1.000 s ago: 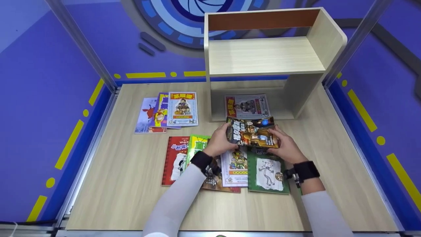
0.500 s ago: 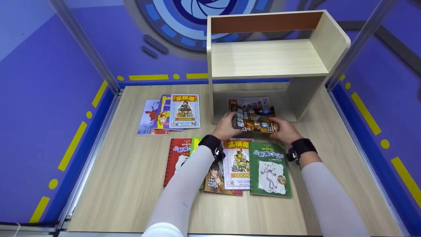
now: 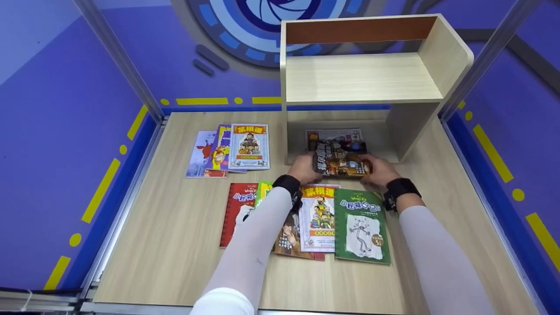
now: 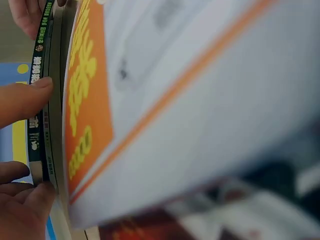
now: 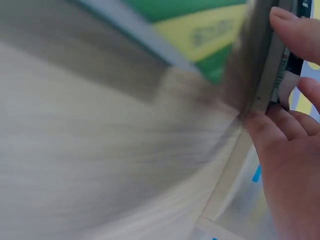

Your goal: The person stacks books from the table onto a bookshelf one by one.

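A dark comic-style book (image 3: 341, 159) lies nearly flat at the front of the small bookshelf's lower level. My left hand (image 3: 304, 168) grips its left end and my right hand (image 3: 381, 169) its right end. In the left wrist view the thumb (image 4: 27, 102) presses the dark book's spine, with fingers curled at its lower side. The right wrist view has the thumb and fingers (image 5: 280, 125) around the other end. Partly under and behind the dark book is a pale-bordered book (image 3: 337, 134) lying on the lower level.
The wooden bookshelf (image 3: 363, 78) stands at the back of the table (image 3: 175, 245). Before my hands lie a green book (image 3: 362, 227), a pale-blue cartoon book (image 3: 321, 212), a red book (image 3: 234, 214) and others, partly overlapping. Several books (image 3: 249, 146) overlap at the back left.
Both hands have carried the dark book away from me, from above the front row of books to the shelf's lower level. It is lower and now covers more of the pale-bordered book.
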Tool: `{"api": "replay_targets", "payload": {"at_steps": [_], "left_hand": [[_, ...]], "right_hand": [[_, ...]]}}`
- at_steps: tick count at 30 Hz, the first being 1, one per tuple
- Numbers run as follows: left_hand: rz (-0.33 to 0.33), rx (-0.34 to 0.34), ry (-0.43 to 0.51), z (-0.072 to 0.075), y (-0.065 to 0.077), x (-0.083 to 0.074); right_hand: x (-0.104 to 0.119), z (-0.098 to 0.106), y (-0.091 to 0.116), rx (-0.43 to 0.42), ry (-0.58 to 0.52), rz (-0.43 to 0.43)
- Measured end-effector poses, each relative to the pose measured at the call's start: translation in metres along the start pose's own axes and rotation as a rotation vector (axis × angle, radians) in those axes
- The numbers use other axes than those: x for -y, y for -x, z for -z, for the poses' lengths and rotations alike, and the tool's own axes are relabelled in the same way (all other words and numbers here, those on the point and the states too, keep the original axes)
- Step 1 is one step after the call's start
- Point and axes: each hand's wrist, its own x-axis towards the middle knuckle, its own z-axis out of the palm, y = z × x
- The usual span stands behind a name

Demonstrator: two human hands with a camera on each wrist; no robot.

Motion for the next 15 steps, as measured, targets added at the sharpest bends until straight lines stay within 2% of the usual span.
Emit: {"api": "replay_targets", "payload": {"at_steps": [4, 10, 15], "left_hand": [[0.022, -0.003, -0.013, -0.001, -0.002, -0.001], [0.078, -0.006, 0.042, 0.002, 0.0, -0.002], [0.055, -0.016, 0.036, 0.006, -0.001, 0.004]], "right_hand": [[0.0, 0.005, 0.001, 0.006, -0.006, -0.004], [0.003, 0.011, -0.003, 0.022, 0.02, -0.046], [0.003, 0.007, -0.008, 0.01, 0.056, -0.048]]}}
